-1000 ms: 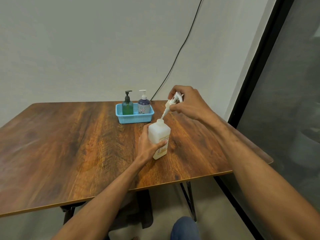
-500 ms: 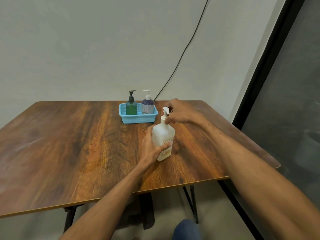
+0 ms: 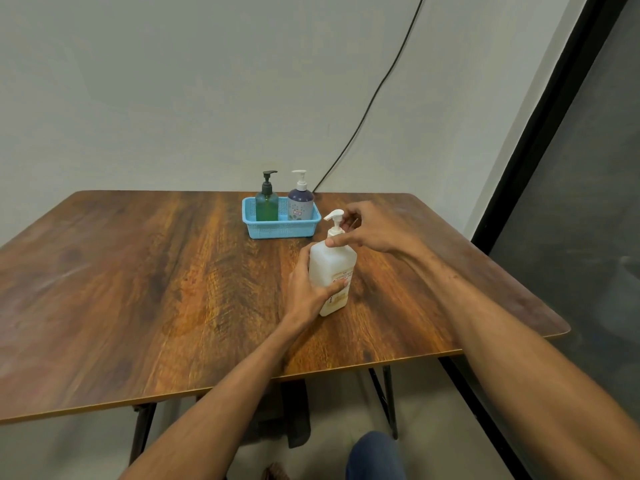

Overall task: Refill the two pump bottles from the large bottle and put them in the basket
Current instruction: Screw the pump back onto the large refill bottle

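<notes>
Head view: I have both hands on the large bottle (image 3: 329, 268), which stands upright on the table (image 3: 138, 271).
Left hand (image 3: 308, 289): fingers wrapped round the bottle's body, thumb across the label, clamped on it.
Right hand (image 3: 370, 230): thumb and fingertips pinched on the collar of the pump (image 3: 334, 216), just above the left fingers.
Change: a second ago the pump hung clear above the neck with its tube showing; now it sits down in the neck, tube hidden.
Meaning: I judge the pouring is over and I am closing the large bottle. Whether the collar is screwed tight, I cannot tell.
Basket (image 3: 277, 230): beyond the right fingertips, apart from them, with the green bottle (image 3: 266, 206) and purple bottle (image 3: 300, 204) standing inside, pumps on.
Left to do: little, by my reading; snug the collar, then let go.
</notes>
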